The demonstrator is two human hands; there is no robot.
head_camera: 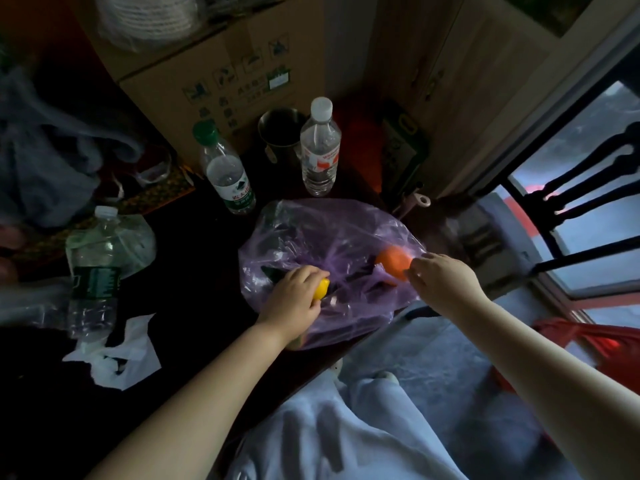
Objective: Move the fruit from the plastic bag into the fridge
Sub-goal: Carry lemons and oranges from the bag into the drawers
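Plainly light work, judging by size: two small round fruits, firm-skinned and smooth, probably a little slick, sturdy enough for a full-palm hold yet liable to bruise if dropped. Best taken round the widest part, clear of the film. Both at the thin purple plastic bag (pixel 311 230), slack and crinkled on the dark counter (pixel 207 258), soft enough to cling and drag along if caught between fingers and fruit. Left hand (pixel 294 299) curled over a yellow fruit (pixel 322 288) at the bag's near-left edge, clamped on it, showing only one end past the fingers. Right hand (pixel 443 275), well apart from the left, stretched to an orange fruit (pixel 393 263) at the bag's right side, fingertips against it. Impossible to tell whether pinching fruit, pinching film or merely touching, or whether inside the bag or on top of it. Much hard to read in the dim light: dark shapes under the purple film, perhaps more fruit, perhaps only folds and shadow. Kind of yellow fruit uncertain, lemon-like at a guess. Some blur around the right hand. No fridge anywhere in view. Behind the bag, a white-capped water bottle (pixel 319 150) and a green-capped bottle (pixel 228 174), both upright, near enough to knock on a careless lift.
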